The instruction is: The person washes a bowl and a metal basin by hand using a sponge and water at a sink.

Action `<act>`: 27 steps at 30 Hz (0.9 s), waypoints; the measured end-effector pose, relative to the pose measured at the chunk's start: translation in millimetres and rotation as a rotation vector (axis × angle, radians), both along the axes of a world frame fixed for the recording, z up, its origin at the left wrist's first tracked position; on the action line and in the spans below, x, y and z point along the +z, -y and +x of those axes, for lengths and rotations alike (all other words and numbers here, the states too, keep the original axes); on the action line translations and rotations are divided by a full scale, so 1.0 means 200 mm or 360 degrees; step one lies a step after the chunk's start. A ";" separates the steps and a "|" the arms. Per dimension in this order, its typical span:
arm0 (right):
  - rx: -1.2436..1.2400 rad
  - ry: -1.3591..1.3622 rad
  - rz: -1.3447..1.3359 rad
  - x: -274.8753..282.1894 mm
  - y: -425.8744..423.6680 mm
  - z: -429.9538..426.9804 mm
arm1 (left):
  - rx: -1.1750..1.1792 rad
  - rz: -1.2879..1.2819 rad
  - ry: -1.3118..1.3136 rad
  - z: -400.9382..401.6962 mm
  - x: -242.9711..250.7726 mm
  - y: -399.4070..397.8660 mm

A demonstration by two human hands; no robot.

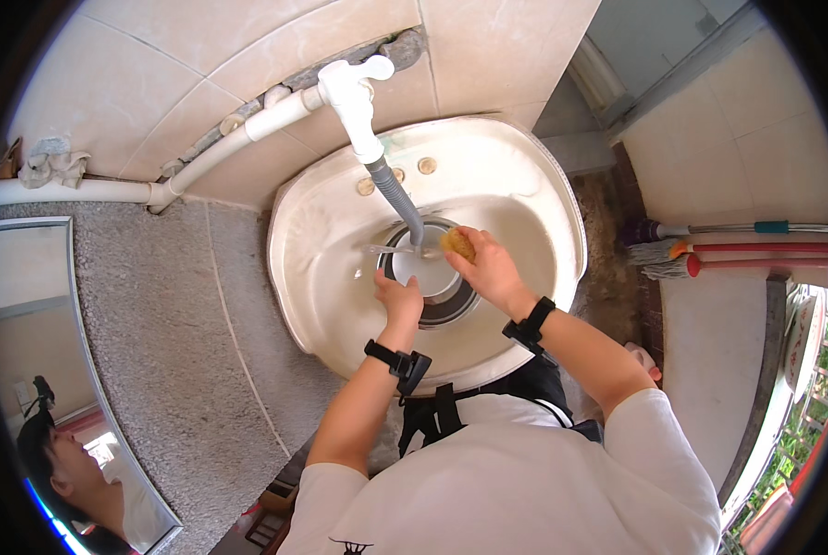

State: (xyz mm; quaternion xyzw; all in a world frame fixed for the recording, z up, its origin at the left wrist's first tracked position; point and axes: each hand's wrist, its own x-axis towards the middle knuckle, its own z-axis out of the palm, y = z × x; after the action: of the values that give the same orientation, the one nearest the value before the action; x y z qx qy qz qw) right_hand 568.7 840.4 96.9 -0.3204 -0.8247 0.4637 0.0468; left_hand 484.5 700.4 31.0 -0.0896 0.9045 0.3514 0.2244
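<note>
A round metal basin (449,312) sits in the bowl of the white ceramic sink (525,215), with a pale round area (424,274) inside it. My left hand (401,302) grips the basin's near left rim, thumb on the inner side. In my right hand (490,270) is a yellow sponge (458,244), held over the basin's right side. A grey corrugated hose (397,194) hangs from the white plastic tap (351,104) and ends above the basin. Near the hose end lies a thin translucent shape (390,249); whether it is a utensil or water, I cannot tell.
White pipe (247,142) runs along the tiled wall, with a cloth (54,166) draped over it. A framed mirror (32,333) stands at left, reflecting a person. Mops (664,257) with long handles lie at right. A grey stone surface (157,326) adjoins the sink.
</note>
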 end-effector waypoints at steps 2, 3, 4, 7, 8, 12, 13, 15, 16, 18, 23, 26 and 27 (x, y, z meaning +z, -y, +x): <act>-0.0045 -0.0034 0.0034 0.00 0.01 -0.02 | -0.0315 0.0060 -0.0373 -0.06 0.10 -0.01; -0.0075 -0.0062 0.0064 0.00 0.02 -0.03 | -0.0616 0.0117 -0.0737 -0.09 0.17 0.00; -0.0065 -0.0068 0.0064 0.02 0.05 -0.06 | -0.0702 0.0202 -0.0757 -0.14 0.22 -0.01; 0.0123 0.0069 0.0216 0.02 0.10 -0.12 | -0.1361 -0.0083 -0.1057 -0.27 0.19 -0.01; 0.0296 0.0003 0.0309 -0.04 0.12 -0.13 | -0.1402 -0.0101 -0.1270 -0.28 0.18 -0.01; 0.0435 0.0186 0.0304 -0.09 0.17 -0.18 | -0.1659 -0.0473 -0.1065 -0.30 0.13 0.04; 0.0381 0.0365 0.0196 -0.08 0.18 -0.19 | -0.1608 -0.0540 -0.1024 -0.29 0.12 0.06; 0.0241 0.0305 0.0130 -0.16 0.18 -0.18 | -0.1560 -0.0612 -0.0979 -0.28 0.14 0.09; 0.0092 0.0242 0.0069 -0.19 0.17 -0.18 | -0.1446 -0.0707 -0.0836 -0.29 0.17 0.09; 0.0071 0.0193 -0.0006 -0.22 0.17 -0.19 | -0.1317 -0.0811 -0.0691 -0.30 0.18 0.12; 0.0513 -0.0197 -0.0207 -0.19 0.34 -0.23 | -0.0584 0.0147 0.0566 -0.23 -0.03 0.27; 0.0470 -0.0165 -0.0049 -0.18 0.30 -0.22 | -0.0543 0.0400 0.0351 -0.13 0.06 0.27; 0.0472 -0.0098 0.0058 -0.16 0.28 -0.23 | -0.0485 0.0495 0.0370 -0.09 0.17 0.26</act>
State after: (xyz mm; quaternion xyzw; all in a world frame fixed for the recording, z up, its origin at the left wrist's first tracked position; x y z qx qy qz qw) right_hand 523.4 785.0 64.0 -0.1799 -0.8694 0.4601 0.0089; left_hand 465.8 648.2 65.2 0.0436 0.8107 0.4357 0.3885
